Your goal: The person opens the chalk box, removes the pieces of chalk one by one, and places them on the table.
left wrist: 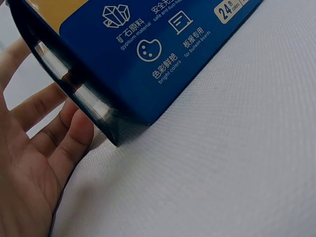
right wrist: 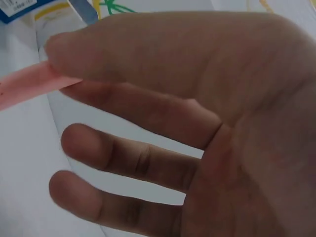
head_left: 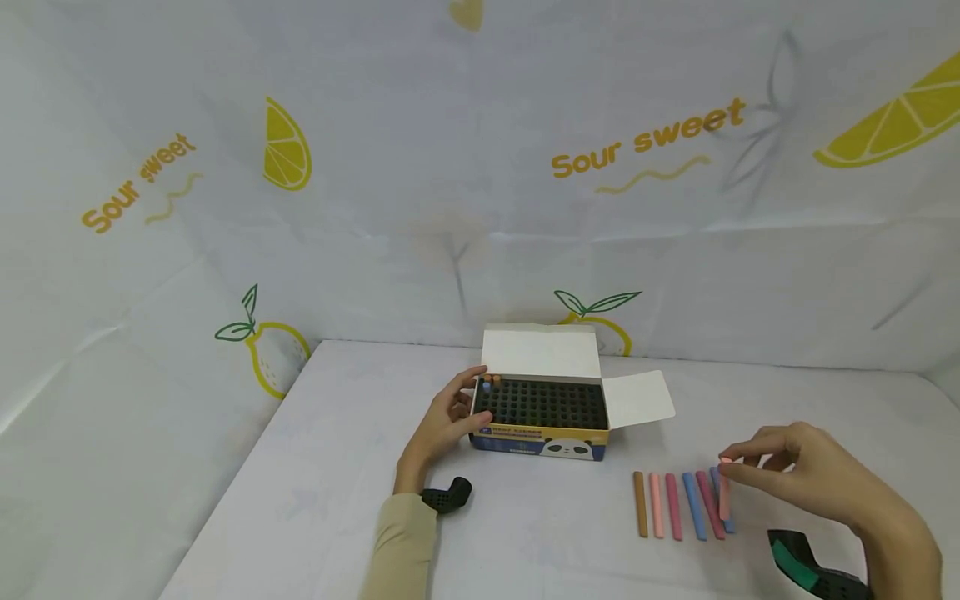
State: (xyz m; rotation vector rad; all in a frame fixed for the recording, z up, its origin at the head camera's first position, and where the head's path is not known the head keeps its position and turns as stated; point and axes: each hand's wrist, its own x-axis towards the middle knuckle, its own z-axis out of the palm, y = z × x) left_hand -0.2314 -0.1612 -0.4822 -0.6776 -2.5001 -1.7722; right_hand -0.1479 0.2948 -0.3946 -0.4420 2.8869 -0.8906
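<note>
An open chalk box (head_left: 540, 442) with a panda on its front stands toward the back of the table. My left hand (head_left: 442, 421) grips its left end, thumb at the front corner and fingers around the far side. Inside, a black holder with many holes (head_left: 551, 404) carries a few orange and blue chalks at its left back corner. At the right, my right hand (head_left: 806, 467) pinches a light pink chalk stick (right wrist: 29, 85) by its end between thumb and index finger. That stick (head_left: 724, 500) hangs over a blue chalk (head_left: 730, 527), partly hiding it.
Left of the right hand lies a row of chalk sticks: brown (head_left: 640, 504), light pink (head_left: 656, 504), dark pink (head_left: 673, 507), blue (head_left: 693, 506) and another dark pink (head_left: 709, 504). The box's lid (head_left: 540, 352) stands up behind, and a side flap (head_left: 637, 398) sticks out rightward.
</note>
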